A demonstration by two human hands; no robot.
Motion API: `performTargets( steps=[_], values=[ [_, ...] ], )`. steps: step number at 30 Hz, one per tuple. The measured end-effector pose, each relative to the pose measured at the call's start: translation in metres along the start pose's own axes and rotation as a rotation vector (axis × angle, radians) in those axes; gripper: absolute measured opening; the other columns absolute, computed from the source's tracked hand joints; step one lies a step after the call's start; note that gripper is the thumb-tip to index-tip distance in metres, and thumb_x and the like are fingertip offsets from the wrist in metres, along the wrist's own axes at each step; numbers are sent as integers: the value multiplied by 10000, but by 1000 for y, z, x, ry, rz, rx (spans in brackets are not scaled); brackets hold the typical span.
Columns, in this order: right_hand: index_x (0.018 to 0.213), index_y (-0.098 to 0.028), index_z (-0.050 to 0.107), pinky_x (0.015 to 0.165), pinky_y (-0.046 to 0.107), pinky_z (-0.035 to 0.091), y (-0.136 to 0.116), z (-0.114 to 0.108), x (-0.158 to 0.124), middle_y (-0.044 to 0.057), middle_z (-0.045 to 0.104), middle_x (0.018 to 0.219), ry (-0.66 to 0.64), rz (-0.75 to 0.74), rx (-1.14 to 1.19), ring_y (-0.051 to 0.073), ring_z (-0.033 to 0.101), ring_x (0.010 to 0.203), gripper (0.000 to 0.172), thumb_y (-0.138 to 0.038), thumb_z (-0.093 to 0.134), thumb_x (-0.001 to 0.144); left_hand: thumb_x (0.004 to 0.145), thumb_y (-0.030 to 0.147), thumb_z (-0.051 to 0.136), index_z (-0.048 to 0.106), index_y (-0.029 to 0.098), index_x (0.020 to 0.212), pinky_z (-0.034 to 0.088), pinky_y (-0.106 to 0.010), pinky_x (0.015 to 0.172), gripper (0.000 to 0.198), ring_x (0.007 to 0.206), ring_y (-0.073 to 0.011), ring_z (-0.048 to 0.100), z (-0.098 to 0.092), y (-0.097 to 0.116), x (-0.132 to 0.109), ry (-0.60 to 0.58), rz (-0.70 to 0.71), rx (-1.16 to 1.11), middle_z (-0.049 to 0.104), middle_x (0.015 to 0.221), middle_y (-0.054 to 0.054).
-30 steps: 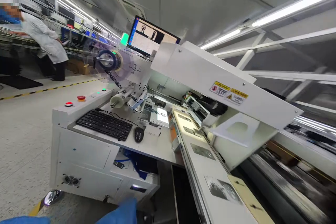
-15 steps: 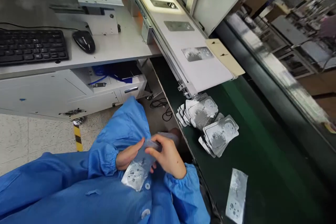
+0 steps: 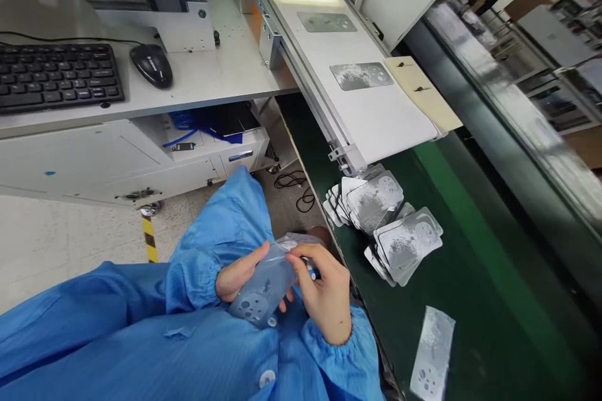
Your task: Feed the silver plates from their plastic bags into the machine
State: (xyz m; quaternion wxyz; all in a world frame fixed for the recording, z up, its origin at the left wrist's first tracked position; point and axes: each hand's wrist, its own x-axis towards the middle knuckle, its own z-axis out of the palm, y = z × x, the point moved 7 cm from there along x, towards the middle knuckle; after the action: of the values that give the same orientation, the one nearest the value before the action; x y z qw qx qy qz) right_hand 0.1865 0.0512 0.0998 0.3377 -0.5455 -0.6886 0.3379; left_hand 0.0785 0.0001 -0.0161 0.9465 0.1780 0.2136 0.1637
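Observation:
Held in front of my body is a flat phone back panel [image 3: 256, 297] with round camera holes, in a clear plastic sleeve [image 3: 279, 254]. My left hand [image 3: 242, 272] grips the panel along its left edge, with some fingers hidden behind it. The thumb and fingertips of my right hand [image 3: 324, 288] pinch the upper end of the sleeve. A small blue-and-white item [image 3: 312, 273] shows by my right fingers; I cannot make out what it is. To the right, another sleeved panel [image 3: 433, 354] lies on the dark green belt [image 3: 484, 288].
Two piles of loose panels, a rear pile [image 3: 374, 200] and a front pile [image 3: 409, 241], lie below the end of a white conveyor [image 3: 362, 125] carrying several panels. A keyboard [image 3: 56, 78] and mouse [image 3: 151, 66] sit on the desk at left. A cable [image 3: 301, 191] lies on the floor.
My right hand has moved slightly right and its fingers now pinch the sleeve's upper end. The held panel is turned so its surface looks flatter and darker. The whole view has shifted slightly.

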Motion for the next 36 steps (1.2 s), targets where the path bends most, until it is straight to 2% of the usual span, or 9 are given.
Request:
performTargets(
  steps=[6,8,13,15,20,26,30,33,36],
  values=[
    [970,-234,567,406,229,309,39,1,2,-55,576,619,8,332,193,108,460,440,219,-440,555,1043,916,845,40,690,82,1225,521,-383,773,1049,789,-248,699,0,-7,3,-55,-80,-41,720,956,-148],
    [973,-234,549,423,227,301,41,0,6,-65,539,600,10,313,147,110,451,453,223,-443,534,1049,900,874,79,690,75,1221,529,-385,791,1057,789,-244,708,-2,-8,5,-50,-85,-63,718,946,-138],
    [954,-220,594,693,269,485,36,-17,9,36,666,904,113,202,29,176,637,813,213,-418,571,1029,933,834,60,695,59,1209,524,-377,804,1039,756,-235,715,-1,-4,6,-32,-79,-86,729,921,-129],
    [959,-223,583,658,268,464,37,-23,7,16,640,840,125,231,36,167,607,742,226,-434,559,1037,963,778,4,690,64,1239,519,-369,803,1028,761,-233,718,4,-1,4,-37,-94,-91,738,927,-125],
    [1126,-222,580,542,271,397,37,-18,6,18,699,854,-55,299,11,155,577,621,257,-462,569,1032,1000,708,-33,706,82,1233,511,-354,781,996,742,-221,725,7,7,-2,-37,-154,-118,756,903,-101],
    [1147,-211,673,754,317,517,28,10,12,63,730,989,-374,177,-33,234,676,895,253,-412,617,1005,903,884,127,683,81,1263,539,-405,758,1041,710,-277,737,1,3,10,-43,-231,-125,791,908,-141],
    [1028,-196,738,768,322,539,39,6,8,51,717,906,-470,246,109,228,667,854,305,-487,657,983,950,835,175,671,51,1252,543,-455,894,975,853,-289,749,12,14,7,-146,-248,-132,782,966,-156],
    [1016,-194,731,797,337,572,53,-13,6,56,738,919,-122,394,328,224,691,848,347,-532,666,972,1012,744,257,553,129,1412,489,-517,1023,792,1117,-316,707,-10,45,-6,-8,37,-136,747,1227,-148],
    [1229,-244,669,944,436,595,59,-3,-8,92,751,1112,321,456,570,257,720,1024,419,-588,581,1006,879,676,690,458,218,1509,334,-471,1210,813,1478,-323,434,-35,86,-27,151,463,10,523,1588,-104]
  ],
)
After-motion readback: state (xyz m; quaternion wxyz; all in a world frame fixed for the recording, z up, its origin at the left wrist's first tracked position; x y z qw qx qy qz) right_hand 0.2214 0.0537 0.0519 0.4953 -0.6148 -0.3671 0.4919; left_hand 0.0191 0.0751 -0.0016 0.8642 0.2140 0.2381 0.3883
